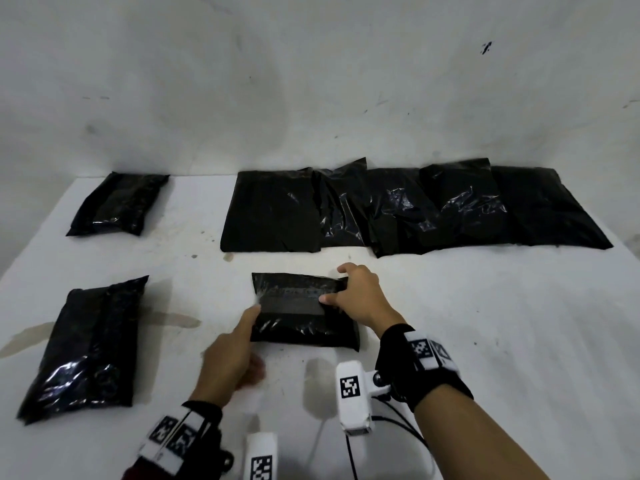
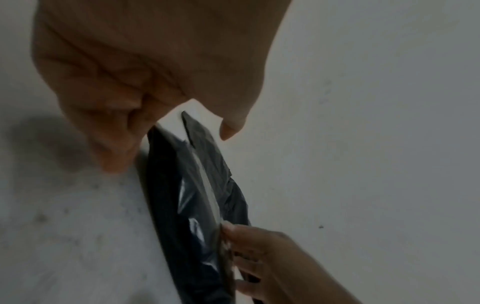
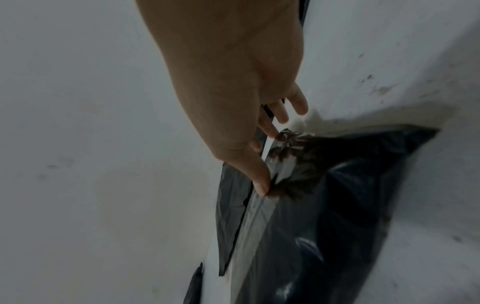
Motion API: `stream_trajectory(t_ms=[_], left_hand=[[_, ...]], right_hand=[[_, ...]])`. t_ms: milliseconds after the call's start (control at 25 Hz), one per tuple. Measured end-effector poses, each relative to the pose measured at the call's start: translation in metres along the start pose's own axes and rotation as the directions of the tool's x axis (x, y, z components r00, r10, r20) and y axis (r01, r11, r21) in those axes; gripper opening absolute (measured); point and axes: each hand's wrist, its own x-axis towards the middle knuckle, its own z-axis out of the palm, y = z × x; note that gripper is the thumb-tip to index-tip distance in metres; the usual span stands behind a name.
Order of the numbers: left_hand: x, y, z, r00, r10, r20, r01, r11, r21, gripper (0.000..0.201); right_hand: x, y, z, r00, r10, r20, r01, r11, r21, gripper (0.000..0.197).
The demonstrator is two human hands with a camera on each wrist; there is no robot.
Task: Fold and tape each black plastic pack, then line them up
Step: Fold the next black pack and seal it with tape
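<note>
Near the worktop's (image 1: 450,323) front edge, the right hand (image 1: 360,296) pinches the tape (image 1: 291,303) flat on the folded pack (image 1: 304,327) while the left hand (image 1: 232,355), fingers relaxed, steadies its left end.

A row of overlapping black plastic packs (image 1: 408,209) blocks the white table (image 1: 485,323) at twelve o'clock; two folded black packs (image 1: 86,344) lie at nine. Bare surface opens toward three o'clock.

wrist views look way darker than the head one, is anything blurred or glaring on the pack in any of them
Head view: evenly lit, left hand motion-blurred, glare streaks on the pack. Left wrist view: dim, soft overall, white highlights on the pack's plastic. Right wrist view: dim, right hand fairly sharp, tape strip catching pale glare.
</note>
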Motion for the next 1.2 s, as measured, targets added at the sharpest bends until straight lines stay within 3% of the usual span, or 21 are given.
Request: stream_trajectory(t_ms=[40, 80, 160, 200, 240, 280, 320, 400, 600, 680, 840, 960, 1040, 1080, 1120, 1200], left_hand=[[0.002, -0.001, -0.007, 0.987, 0.144, -0.068, -0.131, 0.978, 0.159, 0.061], [0.010, -0.002, -0.011, 0.937, 0.327, -0.120, -0.285, 0.919, 0.272, 0.054], [0.028, 0.003, -0.004, 0.728, 0.674, -0.121, -0.594, 0.710, 0.380, 0.032], [0.039, 0.005, 0.006, 0.613, 0.789, -0.039, -0.695, 0.562, 0.448, 0.027], [0.049, 0.005, 0.018, 0.534, 0.841, 0.089, -0.750, 0.423, 0.508, 0.035], [0.059, 0.001, 0.029, 0.490, 0.843, 0.222, -0.783, 0.315, 0.536, 0.046], [0.069, -0.004, 0.036, 0.491, 0.814, 0.309, -0.791, 0.269, 0.549, 0.053], [0.079, -0.013, 0.042, 0.530, 0.772, 0.352, -0.775, 0.273, 0.569, 0.056], [0.086, -0.017, 0.043, 0.541, 0.767, 0.345, -0.769, 0.286, 0.572, 0.060], [0.084, -0.014, 0.040, 0.581, 0.726, 0.369, -0.766, 0.333, 0.551, 0.064], [0.083, -0.014, 0.031, 0.664, 0.661, 0.350, -0.711, 0.413, 0.570, 0.072], [0.080, -0.012, 0.029, 0.730, 0.581, 0.361, -0.673, 0.516, 0.529, 0.079], [0.078, -0.006, 0.029, 0.782, 0.553, 0.287, -0.613, 0.597, 0.518, 0.069], [0.079, -0.002, 0.029, 0.794, 0.563, 0.229, -0.587, 0.616, 0.524, 0.064], [0.080, 0.000, 0.031, 0.787, 0.582, 0.202, -0.586, 0.605, 0.539, 0.063], [0.081, 0.004, 0.039, 0.716, 0.645, 0.266, -0.655, 0.489, 0.576, 0.073]], right_hand=[[-0.005, -0.004, 0.002, 0.997, -0.033, -0.076, 0.031, 0.999, -0.027, 0.063], [-0.011, -0.009, 0.005, 0.982, -0.082, -0.167, 0.077, 0.996, -0.036, 0.058], [-0.022, -0.022, 0.019, 0.947, -0.193, -0.256, 0.192, 0.981, -0.030, 0.050], [-0.026, -0.025, 0.030, 0.945, -0.247, -0.212, 0.239, 0.969, -0.063, 0.050], [-0.029, -0.027, 0.041, 0.950, -0.289, -0.119, 0.271, 0.951, -0.146, 0.052], [-0.030, -0.026, 0.052, 0.949, -0.314, -0.031, 0.296, 0.920, -0.258, 0.059], [-0.029, -0.021, 0.060, 0.943, -0.334, 0.015, 0.316, 0.877, -0.362, 0.067], [-0.023, -0.010, 0.068, 0.935, -0.354, 0.006, 0.317, 0.829, -0.461, 0.074], [-0.019, -0.010, 0.071, 0.933, -0.361, -0.005, 0.318, 0.827, -0.464, 0.071], [-0.019, -0.011, 0.067, 0.944, -0.330, 0.012, 0.301, 0.845, -0.442, 0.077], [-0.025, -0.010, 0.068, 0.977, -0.149, -0.151, 0.081, 0.921, -0.382, 0.092], [-0.024, -0.010, 0.057, 0.992, 0.029, -0.125, -0.044, 0.992, -0.119, 0.099], [-0.019, -0.010, 0.039, 0.990, 0.121, -0.074, -0.110, 0.983, 0.144, 0.086], [-0.016, -0.009, 0.033, 0.990, 0.112, -0.087, -0.096, 0.980, 0.172, 0.078], [-0.015, -0.006, 0.032, 0.990, 0.066, -0.122, -0.051, 0.991, 0.121, 0.072], [-0.011, -0.004, 0.038, 0.986, -0.094, -0.136, 0.084, 0.994, -0.075, 0.069]])
